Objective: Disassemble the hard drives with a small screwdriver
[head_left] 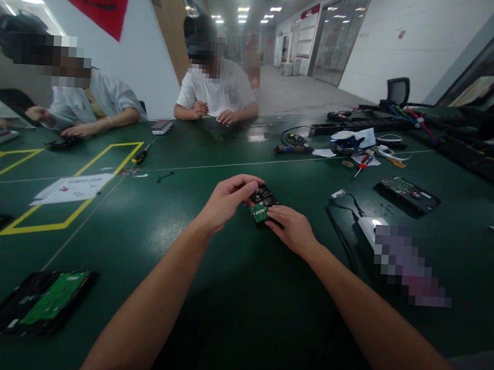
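A small black device with a green circuit board (260, 212) is held just over the green table (207, 294), in the middle of the view. My left hand (228, 199) grips its upper left edge, thumb and fingers bent together. From the right, my right hand (291, 225) pinches the lower right edge beside the green board. The fingertips cover parts of the device's edges.
Black drives with green boards lie at the lower left (51, 298) and right (407, 194). A cabled white device (370, 229), a red screwdriver (362, 165) and a yellow-black screwdriver (141, 154) rest on the table. Two people sit across it.
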`<act>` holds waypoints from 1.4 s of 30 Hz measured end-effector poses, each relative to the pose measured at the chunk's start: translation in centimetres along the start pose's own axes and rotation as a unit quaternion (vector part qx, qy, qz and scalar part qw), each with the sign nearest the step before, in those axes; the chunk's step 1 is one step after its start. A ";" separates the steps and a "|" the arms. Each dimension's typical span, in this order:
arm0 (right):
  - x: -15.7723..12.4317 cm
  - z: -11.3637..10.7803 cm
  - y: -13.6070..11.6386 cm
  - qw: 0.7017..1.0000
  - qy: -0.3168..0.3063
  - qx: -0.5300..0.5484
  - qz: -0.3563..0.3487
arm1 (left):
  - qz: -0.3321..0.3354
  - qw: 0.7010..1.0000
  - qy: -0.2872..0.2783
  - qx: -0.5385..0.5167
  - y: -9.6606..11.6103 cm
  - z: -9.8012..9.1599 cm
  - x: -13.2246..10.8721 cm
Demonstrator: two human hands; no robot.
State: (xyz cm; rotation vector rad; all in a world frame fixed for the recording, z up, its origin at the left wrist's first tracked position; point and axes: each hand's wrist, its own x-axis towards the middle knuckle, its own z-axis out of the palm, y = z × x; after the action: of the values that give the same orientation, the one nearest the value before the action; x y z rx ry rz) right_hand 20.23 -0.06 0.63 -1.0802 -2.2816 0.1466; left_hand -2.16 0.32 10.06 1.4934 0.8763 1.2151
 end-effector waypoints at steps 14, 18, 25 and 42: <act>-0.1 0.2 0.2 1.000 -0.001 -0.015 -0.002 | -0.033 0.995 -0.008 -0.097 0.3 -0.1 0.0; 0.0 0.3 0.2 1.000 0.002 -0.005 0.001 | -0.025 0.998 -0.003 -0.064 0.2 -0.2 0.1; 0.1 0.3 0.0 1.000 0.004 0.000 0.000 | -0.031 0.998 -0.011 -0.052 0.3 -0.2 0.0; 0.0 0.4 -0.2 1.000 0.016 0.007 0.017 | -0.032 0.997 -0.001 -0.071 0.1 -0.2 0.1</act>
State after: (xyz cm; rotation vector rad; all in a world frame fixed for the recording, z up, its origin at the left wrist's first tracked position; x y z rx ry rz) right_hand 19.90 -0.14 0.33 -1.1075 -2.2311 0.1568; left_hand -2.36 0.47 10.24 1.3424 0.8126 1.2020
